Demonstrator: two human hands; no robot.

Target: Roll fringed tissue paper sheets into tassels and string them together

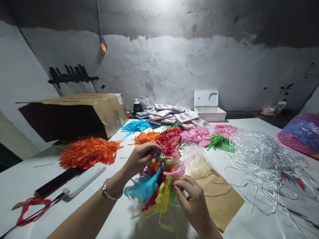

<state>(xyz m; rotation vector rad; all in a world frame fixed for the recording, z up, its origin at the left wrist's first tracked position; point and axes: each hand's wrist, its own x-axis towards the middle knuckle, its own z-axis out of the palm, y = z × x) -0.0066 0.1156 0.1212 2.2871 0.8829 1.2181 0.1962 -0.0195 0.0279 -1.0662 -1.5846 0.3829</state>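
Note:
My left hand (pixel 141 156) is closed in a pinch on the top of a bunch of mixed-colour tissue tassels (pixel 159 181), where blue, orange, red, pink and yellow strips meet. My right hand (pixel 190 197) is closed lower down, its fingers pinching the yellow and green strips of the same bunch. A bracelet sits on my left wrist. The bunch hangs just above the white table (pixel 22 179) and a brown paper sheet (pixel 221 199).
Piles of tassels lie behind: orange (pixel 87 151), blue (pixel 136 126), red (pixel 170 137), pink (pixel 196 134), green (pixel 220 142). Clear plastic strings (pixel 264 159) spread at right. An open cardboard box (pixel 74 114), stacked packets (pixel 169 116), a white box (pixel 209 108) and a white device (pixel 83 179) stand around.

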